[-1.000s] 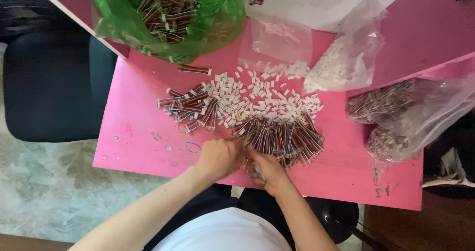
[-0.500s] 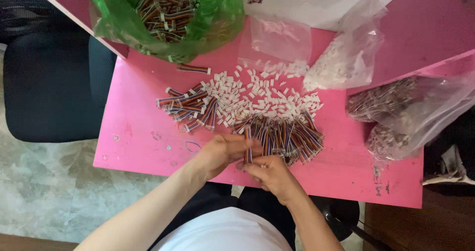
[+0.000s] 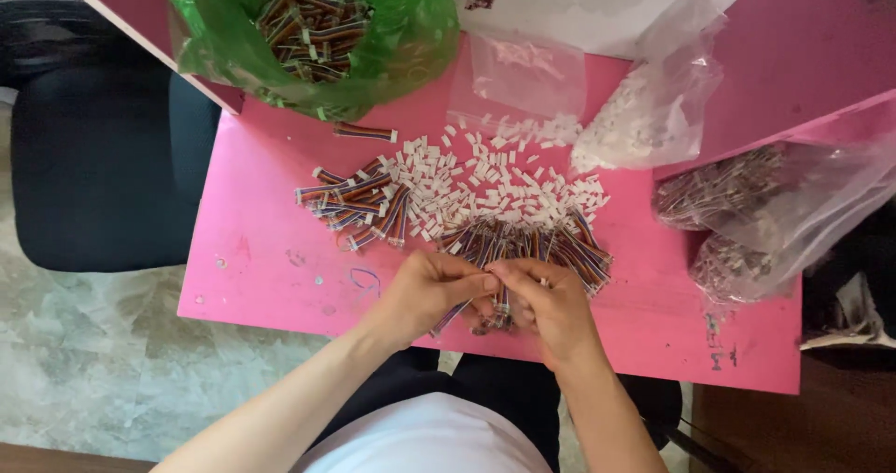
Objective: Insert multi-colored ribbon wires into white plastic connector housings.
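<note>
While your two hands meet over the near edge of the pink surface (image 3: 280, 249), your left hand (image 3: 425, 296) pinches one short multicoloured ribbon cable (image 3: 451, 317) in a clenched grip, the cable slanting down and away from the fingers toward you. Your right hand (image 3: 551, 310) touches the left at the fingertips, its grip closed on a small part of the same work, though what it grasps is too hidden to name. Take the scatter of small white connector housings (image 3: 485, 188) at the middle of the surface as landmark. Just nearer to you than the scatter lies a fanned pile of loose ribbon cables (image 3: 560, 244), which both hands touch or overlap. To the left of the scatter, and touching its edge, lies a second pile of ribbon cables (image 3: 359, 202), with a single cable (image 3: 364, 133) apart beyond it. Beyond the scatter on the left stands an open green plastic bag (image 3: 411, 44) filled with more cables. Directly beyond the scatter lies a flat clear bag (image 3: 527, 76), and to its right a clear bag of white housings (image 3: 653, 118). Well to the right of the scatter, at the edge of the surface, rest clear bags of dark bundled parts (image 3: 747, 212).
</note>
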